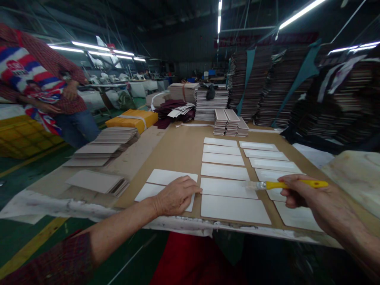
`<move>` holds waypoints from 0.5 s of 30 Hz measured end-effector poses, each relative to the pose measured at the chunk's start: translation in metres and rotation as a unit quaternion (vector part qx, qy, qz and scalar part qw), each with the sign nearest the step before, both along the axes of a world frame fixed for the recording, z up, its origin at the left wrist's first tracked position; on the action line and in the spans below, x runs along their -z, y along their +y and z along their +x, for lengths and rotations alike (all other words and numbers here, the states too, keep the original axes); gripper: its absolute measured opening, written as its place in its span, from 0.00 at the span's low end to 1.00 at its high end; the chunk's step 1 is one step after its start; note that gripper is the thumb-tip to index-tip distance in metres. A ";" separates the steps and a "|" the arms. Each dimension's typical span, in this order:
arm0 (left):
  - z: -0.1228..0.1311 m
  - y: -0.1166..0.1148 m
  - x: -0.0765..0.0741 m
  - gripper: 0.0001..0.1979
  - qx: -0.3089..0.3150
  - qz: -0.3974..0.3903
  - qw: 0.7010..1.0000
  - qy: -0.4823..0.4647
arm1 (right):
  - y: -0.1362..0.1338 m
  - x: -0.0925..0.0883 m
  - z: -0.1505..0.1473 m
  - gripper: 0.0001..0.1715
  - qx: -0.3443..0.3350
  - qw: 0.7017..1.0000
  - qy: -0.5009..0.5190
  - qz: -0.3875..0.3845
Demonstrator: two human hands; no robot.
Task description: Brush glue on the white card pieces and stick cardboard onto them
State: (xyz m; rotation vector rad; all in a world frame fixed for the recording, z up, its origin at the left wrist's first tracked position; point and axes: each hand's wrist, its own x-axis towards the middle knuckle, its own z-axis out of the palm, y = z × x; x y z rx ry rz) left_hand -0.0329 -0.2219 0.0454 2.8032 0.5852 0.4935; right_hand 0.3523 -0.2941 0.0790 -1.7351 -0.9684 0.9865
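My right hand (299,194) is closed around a yellow-handled brush (292,184), held level with its bristles pointing left over the white rectangular cards (225,171) laid in rows on the brown board (181,150). My left hand (175,196) rests knuckles up with curled fingers on the nearest of two white cards (148,192) at the left of the rows. Whether it grips the card I cannot tell; it presses on it.
Grey card stacks (103,148) lie at the table's left, small piles (228,122) at the far end, a yellow bundle (133,118) beyond. Tall dark stacks (282,87) line the back right. Another person in a checked shirt (44,79) stands at left.
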 end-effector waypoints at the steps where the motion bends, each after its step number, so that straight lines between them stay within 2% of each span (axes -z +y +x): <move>1: 0.000 0.000 -0.002 0.22 -0.005 0.005 1.000 0.000 | -0.003 -0.002 -0.006 0.22 0.000 1.000 0.014 0.008; 5: 0.002 -0.012 -0.021 0.18 -0.013 0.031 0.999 0.030 | -0.018 -0.008 -0.040 0.26 -0.023 0.996 0.081 0.025; 9: 0.006 -0.038 -0.035 0.15 0.015 0.010 0.998 0.063 | -0.026 -0.010 -0.072 0.29 -0.023 0.990 0.140 0.000; 12: 0.008 -0.054 -0.030 0.14 0.025 -0.005 0.998 0.062 | -0.027 -0.010 -0.089 0.31 -0.041 0.984 0.173 -0.022; 15: 0.007 -0.061 -0.017 0.12 0.002 -0.012 0.999 0.037 | -0.024 -0.010 -0.101 0.30 -0.056 0.980 0.185 -0.039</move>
